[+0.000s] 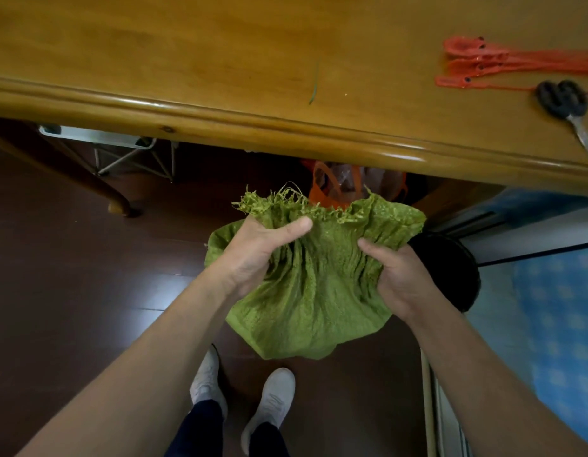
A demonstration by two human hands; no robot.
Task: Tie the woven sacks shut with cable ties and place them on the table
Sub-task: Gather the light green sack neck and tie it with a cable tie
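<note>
A green woven sack (pixel 319 291) hangs in front of me, below the wooden table's (pixel 220 54) front edge, above the floor. Its frayed mouth points toward the table and its neck is bunched into pleats. My left hand (pixel 256 255) grips the left side of the neck, thumb across the top. My right hand (pixel 401 278) clutches the right side of the gathered neck. A bundle of orange cable ties (pixel 503 61) lies on the table at the far right, away from both hands.
Black-handled scissors (pixel 564 100) lie on the table just below the ties. An orange bag (pixel 332 189) sits under the table behind the sack. A black round bin (pixel 451 272) stands at my right, a folding stool (pixel 121 150) at the left. My white shoes (pixel 269 404) are on the dark floor.
</note>
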